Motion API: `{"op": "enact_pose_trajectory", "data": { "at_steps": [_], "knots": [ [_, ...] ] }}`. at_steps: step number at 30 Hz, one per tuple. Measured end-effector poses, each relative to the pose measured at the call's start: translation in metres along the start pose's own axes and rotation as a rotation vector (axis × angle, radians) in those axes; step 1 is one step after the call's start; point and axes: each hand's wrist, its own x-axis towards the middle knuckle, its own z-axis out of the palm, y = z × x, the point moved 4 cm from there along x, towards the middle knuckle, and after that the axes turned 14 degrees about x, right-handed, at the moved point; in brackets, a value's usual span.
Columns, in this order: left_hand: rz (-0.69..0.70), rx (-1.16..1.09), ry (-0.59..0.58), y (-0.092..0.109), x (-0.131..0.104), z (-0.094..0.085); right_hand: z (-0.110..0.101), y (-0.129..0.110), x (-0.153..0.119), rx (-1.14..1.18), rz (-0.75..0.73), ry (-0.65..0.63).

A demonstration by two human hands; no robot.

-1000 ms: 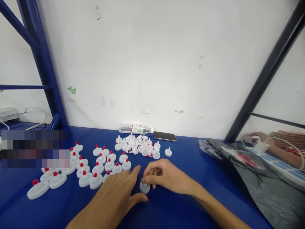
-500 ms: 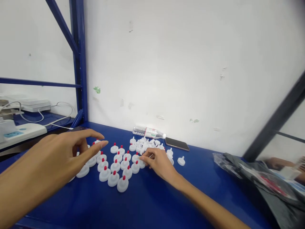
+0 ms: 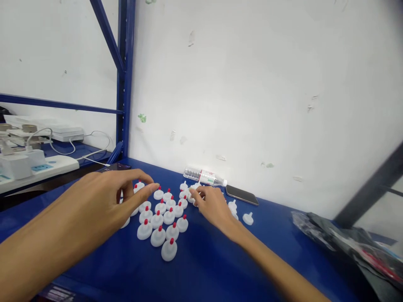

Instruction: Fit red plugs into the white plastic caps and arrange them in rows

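My left hand [image 3: 126, 193] hovers above the left part of the rows, thumb and index finger closed together. A small red cap [image 3: 156, 179] shows at its fingertips, partly hidden. My right hand [image 3: 214, 205] reaches to the pile of white funnel-shaped pieces. Its thumb and fingers are closed at a white piece [image 3: 190, 193], mostly covered by the hand. Several white domed pieces with red caps [image 3: 169, 250] stand in slanting rows between and below my hands. Some stand behind my left hand. Uncapped white pieces [image 3: 232, 206] lie right of my right hand.
A plastic bottle [image 3: 208, 177] lies by the wall, beside a phone [image 3: 242, 195]. One white piece [image 3: 248, 218] stands apart on the blue table [image 3: 214, 268]. Plastic-wrapped dark items [image 3: 340, 239] lie at right. A power strip [image 3: 56, 165] and cables occupy the left.
My right hand has moved from a red-capped piece in the rows back to the white pile. My left finger and thumb have closed together. The view has shifted slightly left.
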Motion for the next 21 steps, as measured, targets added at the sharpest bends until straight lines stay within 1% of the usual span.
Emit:
{"op": "enact_pose_trajectory", "data": {
  "at_steps": [2,4,8,10,12,14,17,19,21],
  "knots": [
    [-0.002,0.007,-0.006,-0.001,-0.001,-0.001,0.001,0.005,0.0,-0.041,0.006,-0.03],
    [-0.004,0.013,-0.02,-0.003,0.0,-0.001,0.008,0.007,0.003,-0.066,-0.003,-0.065],
    [0.004,0.021,-0.037,-0.004,0.0,0.0,0.025,-0.001,0.016,-0.085,-0.054,-0.107],
    [0.013,0.014,-0.032,-0.003,-0.002,-0.002,0.025,-0.006,0.019,-0.095,-0.072,-0.109],
    [0.008,0.009,-0.031,-0.001,-0.005,-0.006,0.018,-0.008,0.016,-0.119,-0.071,-0.097],
    [-0.007,0.009,-0.026,0.001,-0.007,-0.009,0.007,-0.008,0.004,-0.163,-0.055,-0.082],
    [-0.02,0.002,0.004,-0.002,-0.008,-0.012,-0.005,-0.006,-0.025,-0.254,-0.019,-0.097],
    [-0.019,-0.001,0.034,-0.008,-0.007,-0.011,-0.003,-0.007,-0.047,-0.318,-0.014,-0.163],
    [-0.011,-0.002,0.058,-0.014,-0.005,-0.008,0.008,-0.012,-0.063,-0.364,-0.052,-0.229]
  ]
}}
